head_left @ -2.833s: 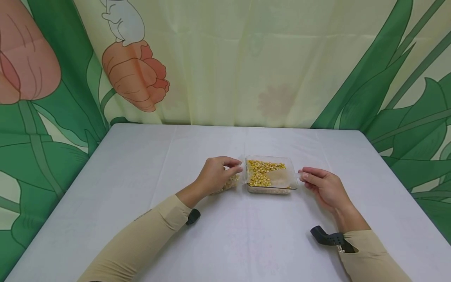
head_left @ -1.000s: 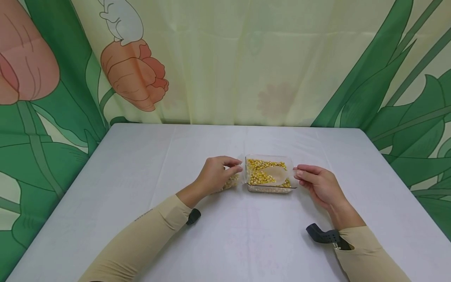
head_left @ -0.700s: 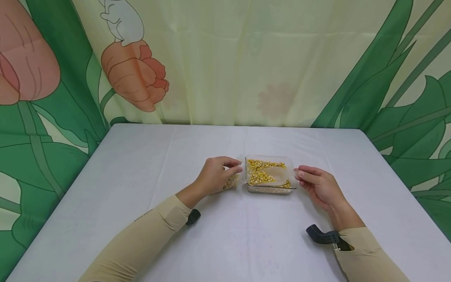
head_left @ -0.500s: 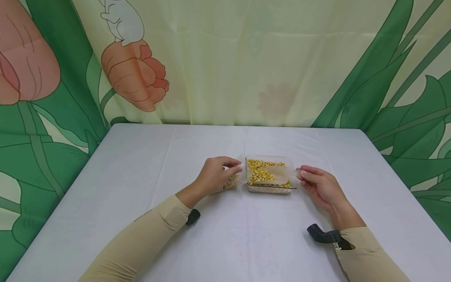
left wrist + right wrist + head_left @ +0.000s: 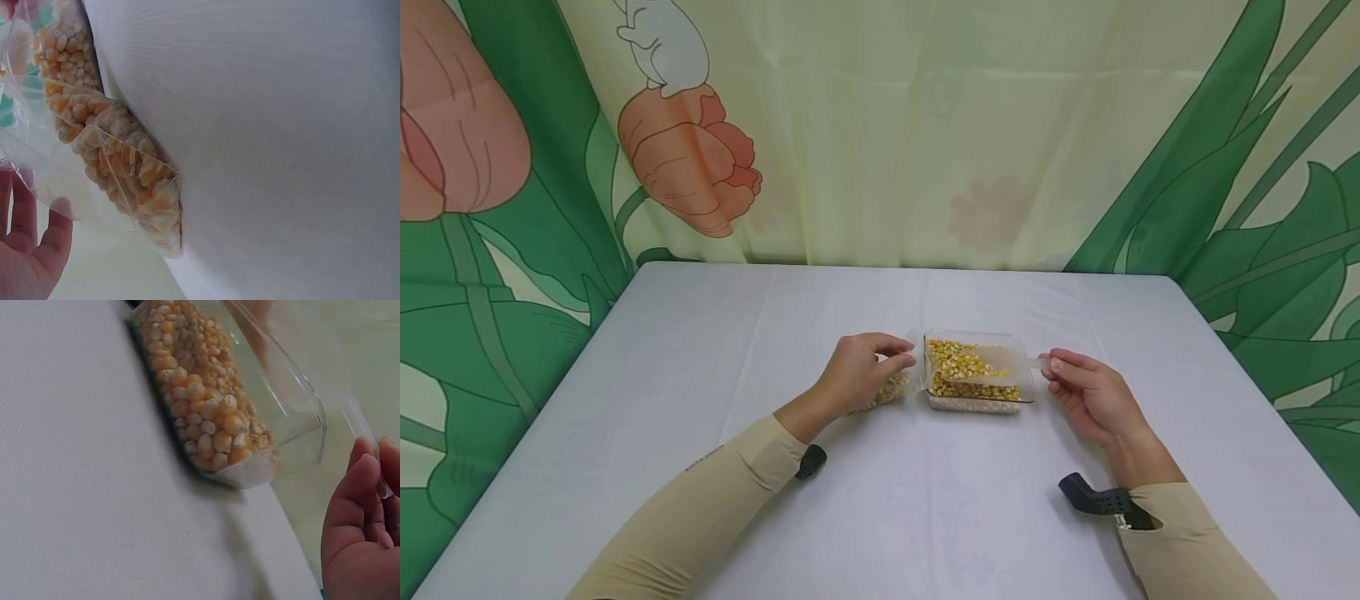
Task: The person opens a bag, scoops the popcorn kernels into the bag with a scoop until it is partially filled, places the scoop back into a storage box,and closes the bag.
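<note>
A clear rectangular box with yellow corn kernels stands on the table. My right hand, just right of it, pinches the thin handle of a translucent plastic scoop between thumb and fingers. The scoop's broad end lies over the kernels inside the box, its exact outline hard to make out. Left of the box, my left hand pinches the upper edge of a clear plastic bag. Kernels fill the bag's bottom, which rests on the table against the box. The bag's mouth is partly hidden in the head view.
A white cloth covers the table. Behind it hangs a curtain printed with plants and a rabbit. Black wrist straps sit at both sleeve cuffs.
My right hand has shifted slightly right over the last half second, and the scoop has moved with it. Kernels now cover more of the box's front part. My left hand stays in place.
</note>
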`<state>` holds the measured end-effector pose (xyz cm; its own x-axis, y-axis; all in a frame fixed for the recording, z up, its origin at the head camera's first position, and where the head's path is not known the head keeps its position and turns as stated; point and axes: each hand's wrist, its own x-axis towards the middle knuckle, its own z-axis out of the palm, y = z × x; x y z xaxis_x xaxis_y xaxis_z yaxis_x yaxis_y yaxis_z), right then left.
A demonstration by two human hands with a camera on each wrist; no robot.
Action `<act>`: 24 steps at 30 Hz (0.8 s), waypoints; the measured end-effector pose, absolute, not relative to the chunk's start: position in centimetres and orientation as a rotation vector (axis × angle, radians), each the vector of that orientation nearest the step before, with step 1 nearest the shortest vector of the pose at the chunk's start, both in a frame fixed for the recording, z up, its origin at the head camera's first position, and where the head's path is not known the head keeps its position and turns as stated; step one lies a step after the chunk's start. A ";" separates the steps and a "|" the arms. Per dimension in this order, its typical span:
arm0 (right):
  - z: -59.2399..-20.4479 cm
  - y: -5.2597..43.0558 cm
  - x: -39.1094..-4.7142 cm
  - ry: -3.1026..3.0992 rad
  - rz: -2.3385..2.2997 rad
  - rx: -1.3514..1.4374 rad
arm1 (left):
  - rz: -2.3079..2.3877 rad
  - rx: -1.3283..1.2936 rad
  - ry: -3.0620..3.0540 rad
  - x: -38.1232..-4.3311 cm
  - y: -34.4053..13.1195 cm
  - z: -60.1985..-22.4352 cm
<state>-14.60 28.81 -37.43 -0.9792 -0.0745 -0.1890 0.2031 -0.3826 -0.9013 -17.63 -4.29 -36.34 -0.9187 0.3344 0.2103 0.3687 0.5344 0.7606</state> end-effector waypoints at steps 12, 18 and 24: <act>-36.4 28.4 -15.0 1.663 -2.507 0.133 | -1.379 -0.624 -2.725 -17.6 -4.4 -36.3; -35.9 27.7 -15.5 1.679 -2.495 0.124 | -1.375 -0.621 -2.728 -17.7 -4.4 -36.4; -35.4 26.9 -15.9 1.729 -2.476 0.109 | -1.375 -0.617 -2.724 -17.7 -4.4 -36.4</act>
